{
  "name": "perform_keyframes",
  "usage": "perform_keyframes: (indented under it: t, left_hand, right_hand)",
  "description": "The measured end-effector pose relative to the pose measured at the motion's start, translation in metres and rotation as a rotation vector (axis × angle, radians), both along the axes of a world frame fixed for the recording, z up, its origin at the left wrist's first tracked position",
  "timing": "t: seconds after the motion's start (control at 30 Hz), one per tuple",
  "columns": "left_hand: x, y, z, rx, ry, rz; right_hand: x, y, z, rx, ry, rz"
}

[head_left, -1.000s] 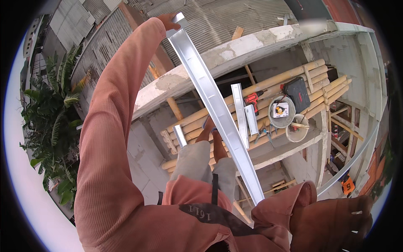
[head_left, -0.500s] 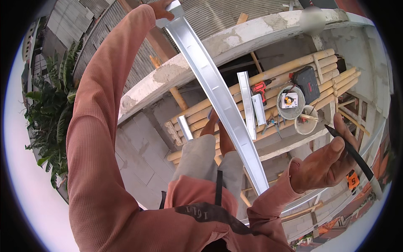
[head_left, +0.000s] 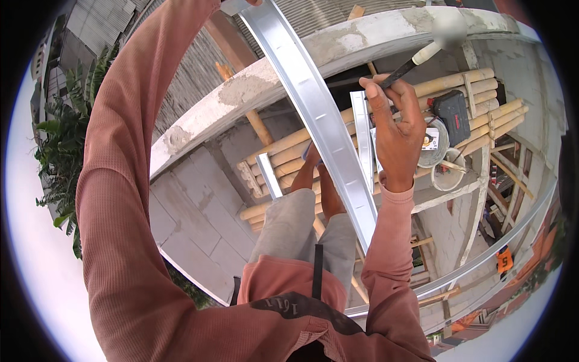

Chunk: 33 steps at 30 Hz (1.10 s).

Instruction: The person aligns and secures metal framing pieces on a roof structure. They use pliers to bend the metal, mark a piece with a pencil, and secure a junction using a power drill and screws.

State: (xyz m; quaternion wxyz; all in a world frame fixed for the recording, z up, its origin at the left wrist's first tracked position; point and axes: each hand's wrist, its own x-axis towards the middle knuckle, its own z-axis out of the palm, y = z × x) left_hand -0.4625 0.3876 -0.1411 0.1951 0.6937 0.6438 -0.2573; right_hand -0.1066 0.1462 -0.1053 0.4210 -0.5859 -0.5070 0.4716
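Hands first: your right hand (head_left: 395, 130) is clenched on a dark-handled tool (head_left: 405, 65), its head blurred, raised just beside the metal channel (head_left: 325, 130). Your left hand is almost wholly out of view at the top edge, so I cannot tell its grip, though it reaches the channel's upper end. You are standing on bamboo poles (head_left: 476, 84) high above ground; a hard swing could shift the channel or your footing.
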Motion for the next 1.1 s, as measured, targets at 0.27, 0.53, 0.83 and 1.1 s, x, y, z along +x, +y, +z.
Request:
perform_keyframes:
  t: [0.27, 0.53, 0.83, 1.1]
  left_hand:
    - [-0.003, 0.006, 0.010, -0.192, -0.009, 0.112]
    - [0.008, -0.002, 0.022, -0.126, 0.023, -0.020]
    - [0.012, -0.002, 0.030, -0.159, 0.055, 0.048]
    - [0.012, -0.003, 0.032, -0.173, -0.008, 0.030]
  right_hand:
    - [-0.015, 0.009, -0.010, -0.020, 0.046, 0.040]
    - [-0.026, 0.015, -0.009, -0.074, -0.005, 0.152]
    - [-0.040, 0.027, -0.027, 0.039, -0.026, 0.098]
    - [-0.088, 0.066, -0.066, -0.039, 0.487, -0.095]
